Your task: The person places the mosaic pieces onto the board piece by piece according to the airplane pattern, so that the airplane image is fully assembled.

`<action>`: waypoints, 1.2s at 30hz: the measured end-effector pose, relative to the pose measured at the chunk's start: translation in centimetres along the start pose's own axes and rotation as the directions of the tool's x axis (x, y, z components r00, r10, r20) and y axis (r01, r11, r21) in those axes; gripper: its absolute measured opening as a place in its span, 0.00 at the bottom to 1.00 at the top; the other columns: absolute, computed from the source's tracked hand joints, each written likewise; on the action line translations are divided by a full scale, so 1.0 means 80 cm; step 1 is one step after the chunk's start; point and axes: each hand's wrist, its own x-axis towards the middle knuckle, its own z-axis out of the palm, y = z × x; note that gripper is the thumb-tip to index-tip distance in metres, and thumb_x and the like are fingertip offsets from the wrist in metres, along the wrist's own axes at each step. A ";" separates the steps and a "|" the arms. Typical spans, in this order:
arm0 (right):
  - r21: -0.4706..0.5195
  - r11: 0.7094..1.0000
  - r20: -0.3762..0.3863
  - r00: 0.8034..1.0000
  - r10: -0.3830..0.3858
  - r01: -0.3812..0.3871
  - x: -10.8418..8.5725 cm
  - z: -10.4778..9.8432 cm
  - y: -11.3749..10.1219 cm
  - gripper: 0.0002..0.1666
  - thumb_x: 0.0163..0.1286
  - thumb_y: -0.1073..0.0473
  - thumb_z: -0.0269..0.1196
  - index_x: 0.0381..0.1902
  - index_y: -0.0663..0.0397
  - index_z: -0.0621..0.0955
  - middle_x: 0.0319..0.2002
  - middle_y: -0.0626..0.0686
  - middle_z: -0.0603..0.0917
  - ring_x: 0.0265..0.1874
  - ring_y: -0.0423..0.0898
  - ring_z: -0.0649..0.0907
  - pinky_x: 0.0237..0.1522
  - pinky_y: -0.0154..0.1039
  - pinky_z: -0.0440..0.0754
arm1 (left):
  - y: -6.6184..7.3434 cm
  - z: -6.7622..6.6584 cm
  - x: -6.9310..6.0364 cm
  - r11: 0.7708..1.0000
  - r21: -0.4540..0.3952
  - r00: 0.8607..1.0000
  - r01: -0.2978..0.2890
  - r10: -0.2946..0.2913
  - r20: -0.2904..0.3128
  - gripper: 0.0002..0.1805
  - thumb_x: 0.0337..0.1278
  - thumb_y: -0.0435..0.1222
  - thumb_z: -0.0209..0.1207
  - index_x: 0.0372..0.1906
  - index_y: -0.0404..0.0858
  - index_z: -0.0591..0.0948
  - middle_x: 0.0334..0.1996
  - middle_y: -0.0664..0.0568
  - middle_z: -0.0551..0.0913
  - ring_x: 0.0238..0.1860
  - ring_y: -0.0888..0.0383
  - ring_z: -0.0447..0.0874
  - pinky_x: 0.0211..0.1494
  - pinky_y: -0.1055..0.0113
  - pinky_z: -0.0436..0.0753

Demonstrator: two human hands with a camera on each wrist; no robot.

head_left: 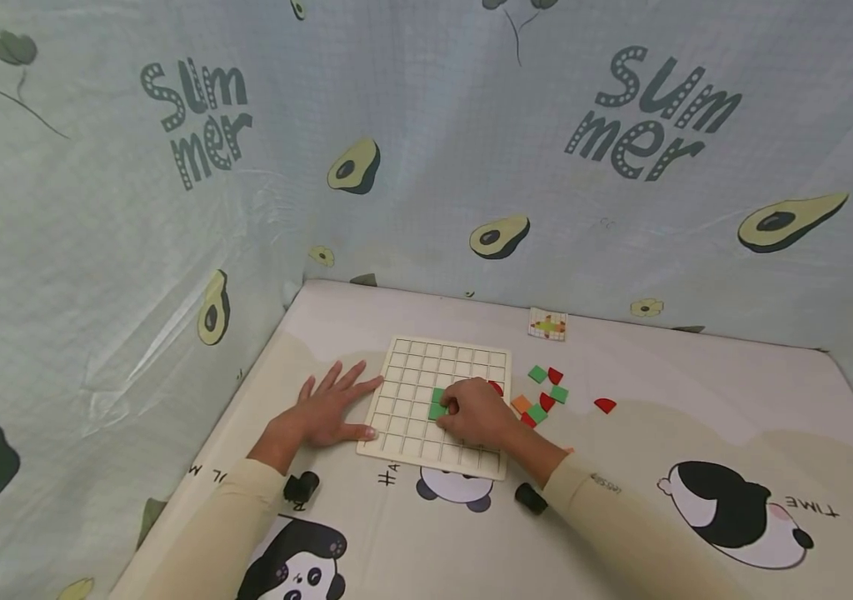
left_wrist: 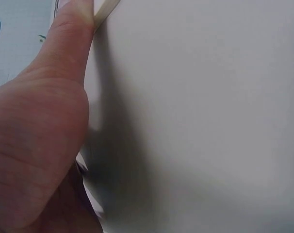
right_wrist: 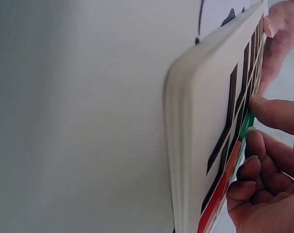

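A pale grid board (head_left: 406,425) lies on the table between my hands. My left hand (head_left: 329,412) rests at its left edge with fingers spread, and the thumb (left_wrist: 72,39) touches the rim. Over the middle of the board, my right hand (head_left: 481,414) pinches a green square tile (head_left: 436,412) between thumb and forefinger, its other fingers curled. Another green tile (head_left: 437,394) sits just beyond it, partly hidden by that hand. A red piece (head_left: 496,387) shows behind the knuckles. The right wrist view shows an orange tile (right_wrist: 231,162) and a red one (right_wrist: 212,204) on the board.
Right of the board lie loose green tiles (head_left: 559,394), red quarter-round pieces (head_left: 555,376) and an orange tile (head_left: 521,404). One red piece (head_left: 605,406) lies farther right. A small pattern card (head_left: 548,325) is at the back. Black objects (head_left: 530,498) sit by both wrists.
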 end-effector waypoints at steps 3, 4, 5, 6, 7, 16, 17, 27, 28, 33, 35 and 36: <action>0.003 1.000 0.003 1.000 0.008 -0.008 0.000 -0.001 -0.002 0.06 0.62 0.60 0.75 0.34 0.56 0.88 0.21 0.43 0.77 0.24 0.38 0.75 0.30 0.31 0.73 | 0.001 -0.001 0.000 1.000 0.005 1.000 -0.003 0.003 0.004 0.50 0.61 0.61 0.66 0.83 0.54 0.59 0.86 0.44 0.47 0.85 0.31 0.38 0.79 0.24 0.44; 0.006 1.000 0.002 1.000 0.009 -0.009 0.000 -0.002 -0.003 0.06 0.62 0.60 0.75 0.34 0.57 0.88 0.21 0.43 0.77 0.24 0.38 0.75 0.30 0.31 0.73 | 0.002 -0.001 -0.001 1.000 0.005 1.000 -0.003 0.003 0.006 0.50 0.61 0.61 0.66 0.83 0.54 0.59 0.86 0.44 0.47 0.85 0.32 0.38 0.79 0.24 0.43; 0.006 1.000 0.001 1.000 0.011 -0.011 0.000 -0.002 -0.003 0.06 0.62 0.60 0.75 0.34 0.57 0.88 0.21 0.43 0.77 0.25 0.38 0.75 0.30 0.31 0.73 | 0.002 -0.001 -0.001 1.000 0.005 1.000 -0.002 0.002 0.006 0.50 0.61 0.61 0.66 0.83 0.54 0.59 0.86 0.44 0.47 0.85 0.32 0.38 0.79 0.24 0.44; 0.007 1.000 -0.001 1.000 0.011 -0.011 0.000 -0.002 -0.003 0.06 0.62 0.60 0.75 0.34 0.57 0.88 0.21 0.43 0.77 0.25 0.38 0.75 0.30 0.31 0.73 | 0.002 -0.001 -0.001 1.000 0.005 1.000 -0.002 0.002 0.005 0.50 0.61 0.61 0.66 0.83 0.54 0.59 0.86 0.44 0.47 0.85 0.31 0.38 0.79 0.24 0.44; 0.005 1.000 -0.003 1.000 0.011 -0.011 0.000 -0.002 -0.003 0.06 0.62 0.60 0.75 0.34 0.57 0.88 0.21 0.43 0.77 0.25 0.38 0.75 0.30 0.31 0.73 | 0.002 -0.002 -0.001 1.000 0.006 1.000 -0.003 0.003 0.002 0.50 0.61 0.61 0.66 0.83 0.53 0.59 0.86 0.44 0.47 0.85 0.31 0.39 0.79 0.23 0.44; 0.003 1.000 -0.012 1.000 0.010 -0.010 0.001 -0.001 -0.002 0.07 0.62 0.59 0.74 0.34 0.57 0.88 0.20 0.43 0.77 0.24 0.38 0.75 0.29 0.31 0.72 | 0.002 -0.003 0.001 1.000 0.000 1.000 0.003 -0.003 0.000 0.49 0.61 0.61 0.66 0.83 0.53 0.59 0.86 0.44 0.47 0.85 0.31 0.38 0.79 0.24 0.43; 0.005 1.000 -0.011 1.000 0.013 -0.013 0.001 -0.001 -0.002 0.07 0.62 0.59 0.74 0.34 0.57 0.88 0.20 0.43 0.77 0.24 0.38 0.75 0.29 0.31 0.72 | 0.002 -0.003 0.001 1.000 0.000 1.000 0.004 -0.004 0.001 0.49 0.61 0.61 0.66 0.83 0.54 0.59 0.86 0.44 0.47 0.85 0.32 0.38 0.79 0.24 0.43; 0.025 0.999 -0.022 0.999 0.032 -0.031 0.001 0.001 -0.002 0.07 0.62 0.59 0.74 0.36 0.57 0.89 0.21 0.44 0.77 0.24 0.38 0.75 0.30 0.31 0.72 | 0.002 -0.003 0.001 1.000 -0.009 1.000 -0.001 0.001 0.003 0.49 0.61 0.61 0.66 0.83 0.53 0.59 0.86 0.44 0.47 0.85 0.31 0.38 0.79 0.24 0.43; 0.033 0.999 -0.022 0.999 0.031 -0.030 0.001 0.001 -0.002 0.08 0.62 0.59 0.74 0.37 0.57 0.89 0.21 0.44 0.77 0.24 0.38 0.75 0.30 0.31 0.72 | 0.002 -0.004 0.001 1.000 -0.010 1.000 -0.002 0.002 0.004 0.49 0.62 0.61 0.66 0.83 0.53 0.59 0.86 0.44 0.47 0.85 0.31 0.38 0.79 0.23 0.43; 0.041 0.999 -0.018 1.000 0.025 -0.024 0.002 0.003 -0.001 0.11 0.65 0.58 0.72 0.45 0.54 0.90 0.20 0.43 0.76 0.23 0.38 0.73 0.28 0.32 0.68 | 0.004 -0.005 -0.001 1.000 -0.013 1.000 -0.002 0.002 0.006 0.49 0.62 0.60 0.66 0.83 0.53 0.59 0.86 0.43 0.47 0.85 0.31 0.38 0.79 0.23 0.43; 0.033 0.999 -0.016 1.000 0.018 -0.018 0.002 0.004 0.000 0.12 0.66 0.57 0.72 0.46 0.52 0.91 0.20 0.43 0.76 0.23 0.38 0.73 0.28 0.32 0.67 | 0.004 -0.005 -0.001 1.000 -0.013 1.000 0.000 0.000 0.007 0.49 0.62 0.60 0.66 0.83 0.53 0.59 0.86 0.43 0.47 0.85 0.31 0.37 0.79 0.24 0.43; 0.028 0.999 -0.014 1.000 0.017 -0.017 0.002 0.004 0.000 0.12 0.67 0.57 0.72 0.46 0.51 0.91 0.21 0.42 0.76 0.23 0.38 0.73 0.28 0.32 0.68 | 0.004 -0.005 -0.001 1.000 -0.012 1.000 0.000 0.000 0.008 0.49 0.62 0.60 0.66 0.83 0.53 0.59 0.86 0.43 0.47 0.85 0.31 0.37 0.79 0.24 0.42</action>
